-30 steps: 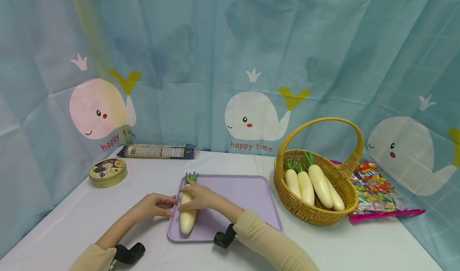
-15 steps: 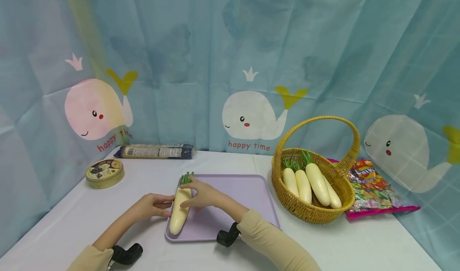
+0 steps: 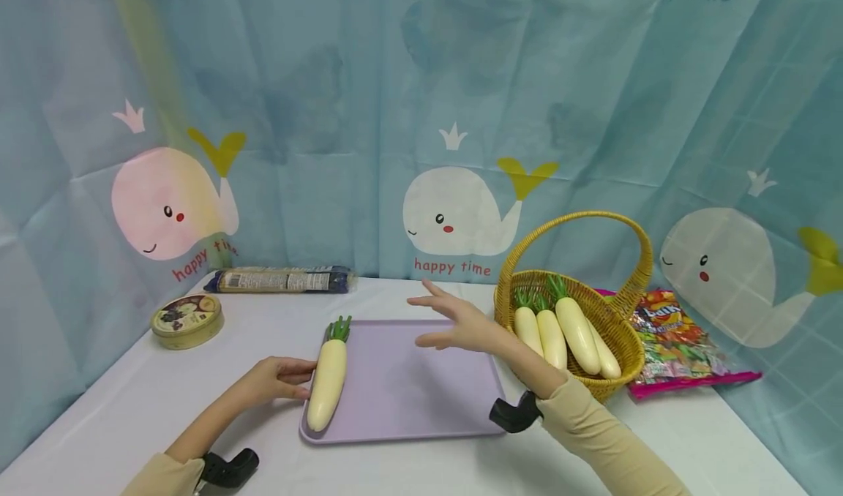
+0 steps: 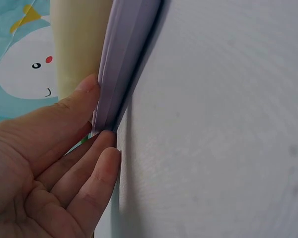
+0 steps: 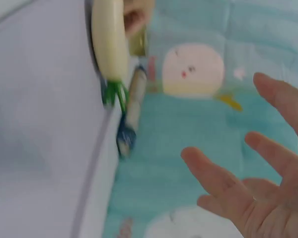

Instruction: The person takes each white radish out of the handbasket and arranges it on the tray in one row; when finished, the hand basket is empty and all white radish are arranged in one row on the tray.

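Observation:
A white radish (image 3: pixel 327 386) with green leaf stubs lies lengthwise along the left side of the lilac tray (image 3: pixel 408 401). My left hand (image 3: pixel 273 380) rests at the tray's left rim, with relaxed fingers. In the left wrist view, the thumb (image 4: pixel 89 87) lies against the rim beside the radish, and other fingertips (image 4: pixel 108 138) meet the tray's outer side. Over the tray's right part, my right hand (image 3: pixel 461 324) is raised with its fingers spread and nothing in them. The right wrist view shows that hand (image 5: pixel 258 193) apart from the radish.
On the right stands a wicker basket (image 3: pixel 615 335) with several white radishes (image 3: pixel 578 335), its tall handle arching above. Behind it lies a colourful candy bag (image 3: pixel 678 342). A round tin (image 3: pixel 187 322) and a long blue-ended packet (image 3: pixel 279 280) sit at the back left, before the whale-print curtain (image 3: pixel 356 115).
My right hand has let go of the radish and moved right, towards the basket. The radish has shifted left against the tray's left rim. My left hand stays at that rim.

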Demonstrator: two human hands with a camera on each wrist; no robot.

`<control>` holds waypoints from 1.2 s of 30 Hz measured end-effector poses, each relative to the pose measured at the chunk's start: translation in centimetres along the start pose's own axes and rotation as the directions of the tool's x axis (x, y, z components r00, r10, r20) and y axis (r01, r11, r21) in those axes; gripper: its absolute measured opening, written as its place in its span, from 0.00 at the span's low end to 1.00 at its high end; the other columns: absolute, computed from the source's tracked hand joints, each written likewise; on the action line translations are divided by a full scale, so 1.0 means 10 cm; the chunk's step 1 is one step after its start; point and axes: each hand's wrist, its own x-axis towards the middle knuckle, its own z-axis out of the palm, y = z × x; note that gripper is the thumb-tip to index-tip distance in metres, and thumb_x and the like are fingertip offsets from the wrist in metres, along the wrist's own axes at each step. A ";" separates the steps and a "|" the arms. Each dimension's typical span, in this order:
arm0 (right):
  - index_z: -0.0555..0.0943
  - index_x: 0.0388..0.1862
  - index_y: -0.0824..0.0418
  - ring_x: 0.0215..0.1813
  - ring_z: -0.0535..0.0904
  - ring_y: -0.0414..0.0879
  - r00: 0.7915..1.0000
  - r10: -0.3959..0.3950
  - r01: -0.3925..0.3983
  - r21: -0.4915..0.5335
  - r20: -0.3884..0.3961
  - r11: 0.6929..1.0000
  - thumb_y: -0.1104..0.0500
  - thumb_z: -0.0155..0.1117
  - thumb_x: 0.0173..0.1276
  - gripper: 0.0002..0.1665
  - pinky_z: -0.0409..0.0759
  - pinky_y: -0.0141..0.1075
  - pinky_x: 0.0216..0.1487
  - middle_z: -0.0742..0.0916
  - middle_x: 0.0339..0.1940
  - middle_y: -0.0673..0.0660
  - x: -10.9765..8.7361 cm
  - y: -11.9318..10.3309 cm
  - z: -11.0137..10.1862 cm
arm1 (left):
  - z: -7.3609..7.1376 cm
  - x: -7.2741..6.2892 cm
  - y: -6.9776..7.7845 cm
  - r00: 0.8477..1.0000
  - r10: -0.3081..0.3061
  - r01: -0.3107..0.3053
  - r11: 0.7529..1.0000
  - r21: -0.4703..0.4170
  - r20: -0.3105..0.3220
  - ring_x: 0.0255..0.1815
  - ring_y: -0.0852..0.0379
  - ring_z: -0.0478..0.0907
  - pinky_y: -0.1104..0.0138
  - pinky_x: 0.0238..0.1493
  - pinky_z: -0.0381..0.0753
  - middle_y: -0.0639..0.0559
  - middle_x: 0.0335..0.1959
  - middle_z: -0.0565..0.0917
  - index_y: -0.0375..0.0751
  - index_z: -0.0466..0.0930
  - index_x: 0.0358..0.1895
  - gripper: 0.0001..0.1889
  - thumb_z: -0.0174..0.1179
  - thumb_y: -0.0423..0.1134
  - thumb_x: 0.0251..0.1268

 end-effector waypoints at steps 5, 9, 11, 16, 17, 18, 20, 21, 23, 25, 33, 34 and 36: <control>0.65 0.66 0.55 0.65 0.58 0.57 0.998 -0.007 0.000 -0.105 -0.066 0.994 0.54 0.66 0.57 0.38 0.77 0.41 0.47 0.51 0.71 0.52 -0.41 0.09 -0.49 | 0.01 0.00 0.01 1.000 0.005 -0.005 0.999 -0.034 0.015 0.50 0.36 0.71 0.65 0.45 0.77 0.23 0.51 0.68 0.14 0.64 0.53 0.32 0.66 0.35 0.49; 0.60 0.68 0.55 0.65 0.54 0.63 0.993 0.041 -0.048 -0.060 -0.113 0.997 0.56 0.66 0.57 0.41 0.77 0.44 0.47 0.51 0.71 0.55 -0.70 0.18 -0.82 | 0.01 0.01 0.02 1.000 0.007 -0.007 1.000 -0.029 0.013 0.50 0.36 0.71 0.65 0.45 0.77 0.23 0.51 0.68 0.14 0.64 0.53 0.32 0.66 0.34 0.50; 0.58 0.69 0.57 0.65 0.52 0.65 0.990 0.067 -0.070 -0.016 -0.126 0.997 0.57 0.65 0.58 0.41 0.79 0.43 0.43 0.50 0.71 0.56 -0.82 0.23 -0.95 | 0.00 0.00 0.02 1.000 0.002 -0.001 1.000 -0.020 0.013 0.50 0.36 0.71 0.66 0.45 0.77 0.24 0.51 0.69 0.14 0.64 0.53 0.32 0.66 0.34 0.50; 0.58 0.68 0.59 0.65 0.49 0.66 0.975 0.106 -0.119 -0.057 -0.194 0.991 0.57 0.65 0.58 0.41 0.81 0.41 0.38 0.48 0.71 0.58 -1.00 0.37 -1.23 | 0.00 -0.02 -0.02 1.000 0.008 -0.007 1.000 -0.019 0.021 0.50 0.35 0.70 0.65 0.46 0.77 0.23 0.51 0.68 0.14 0.64 0.53 0.33 0.66 0.35 0.49; 0.58 0.69 0.58 0.65 0.51 0.66 0.971 0.114 -0.135 -0.086 -0.208 0.987 0.56 0.65 0.58 0.42 0.81 0.41 0.37 0.48 0.71 0.59 -1.02 0.40 -1.27 | 0.00 -0.03 -0.03 1.000 0.004 -0.004 1.000 -0.027 0.022 0.51 0.35 0.70 0.65 0.46 0.76 0.23 0.51 0.68 0.14 0.64 0.53 0.33 0.66 0.35 0.49; 0.58 0.69 0.58 0.64 0.53 0.66 0.968 0.122 -0.152 -0.124 -0.221 0.981 0.55 0.65 0.58 0.42 0.81 0.40 0.38 0.48 0.71 0.59 -1.04 0.44 -1.32 | 0.00 -0.02 -0.04 1.000 0.008 -0.007 0.999 -0.031 0.021 0.51 0.35 0.70 0.65 0.46 0.76 0.23 0.51 0.68 0.14 0.64 0.53 0.33 0.66 0.36 0.49; 0.58 0.69 0.58 0.63 0.56 0.67 0.961 0.131 -0.183 -0.202 -0.244 0.962 0.52 0.65 0.57 0.43 0.81 0.39 0.37 0.49 0.71 0.61 -1.06 0.51 -1.41 | 0.00 -0.01 -0.05 1.000 0.008 -0.007 0.999 -0.045 0.017 0.51 0.35 0.70 0.65 0.46 0.76 0.23 0.52 0.68 0.14 0.64 0.53 0.33 0.66 0.35 0.49; 0.58 0.69 0.57 0.62 0.58 0.67 0.957 0.139 -0.200 -0.232 -0.254 0.952 0.51 0.65 0.57 0.44 0.81 0.39 0.36 0.49 0.71 0.62 -1.07 0.56 -1.45 | 0.00 0.00 -0.05 1.000 0.014 -0.013 0.999 -0.049 0.017 0.51 0.35 0.69 0.65 0.46 0.76 0.23 0.52 0.67 0.13 0.64 0.53 0.33 0.66 0.35 0.49; 0.57 0.69 0.57 0.57 0.65 0.67 0.952 0.154 -0.227 -0.277 -0.263 0.934 0.49 0.65 0.57 0.44 0.81 0.40 0.36 0.49 0.71 0.62 -1.08 0.63 -1.52 | 0.00 0.02 -0.05 1.000 0.015 -0.014 0.998 -0.059 0.015 0.51 0.35 0.69 0.66 0.46 0.76 0.23 0.52 0.67 0.13 0.63 0.53 0.33 0.66 0.35 0.49; 0.57 0.69 0.58 0.55 0.68 0.67 0.950 0.158 -0.243 -0.321 -0.269 0.915 0.48 0.64 0.57 0.44 0.80 0.44 0.38 0.49 0.70 0.64 -1.08 0.69 -1.57 | 0.00 0.03 -0.05 1.000 0.018 -0.017 0.998 -0.063 0.016 0.51 0.34 0.69 0.65 0.46 0.76 0.22 0.52 0.67 0.13 0.63 0.53 0.32 0.66 0.33 0.49; 0.59 0.66 0.68 0.60 0.51 0.75 0.951 0.225 -0.307 -0.541 -0.214 0.783 0.47 0.66 0.55 0.46 0.59 0.67 0.51 0.53 0.67 0.73 -1.10 0.90 -1.62 | 0.00 0.02 -0.04 1.000 0.013 -0.012 0.998 -0.057 0.022 0.51 0.34 0.69 0.65 0.46 0.76 0.22 0.51 0.67 0.12 0.63 0.53 0.32 0.66 0.33 0.49; 0.59 0.66 0.69 0.60 0.51 0.76 0.950 0.240 -0.311 -0.541 -0.200 0.782 0.47 0.66 0.55 0.47 0.60 0.67 0.51 0.53 0.66 0.74 -1.11 0.92 -1.62 | 0.00 0.02 -0.04 1.000 0.015 -0.014 0.998 -0.055 0.024 0.51 0.34 0.69 0.65 0.46 0.76 0.22 0.52 0.67 0.12 0.63 0.53 0.32 0.66 0.33 0.49; 0.58 0.66 0.70 0.59 0.52 0.76 0.946 0.270 -0.324 -0.513 -0.179 0.795 0.47 0.67 0.54 0.48 0.65 0.64 0.49 0.52 0.66 0.75 -1.13 0.96 -1.62 | 0.00 0.02 -0.03 0.999 0.018 -0.017 0.998 -0.053 0.027 0.52 0.34 0.69 0.65 0.46 0.76 0.22 0.52 0.67 0.12 0.63 0.53 0.32 0.65 0.33 0.50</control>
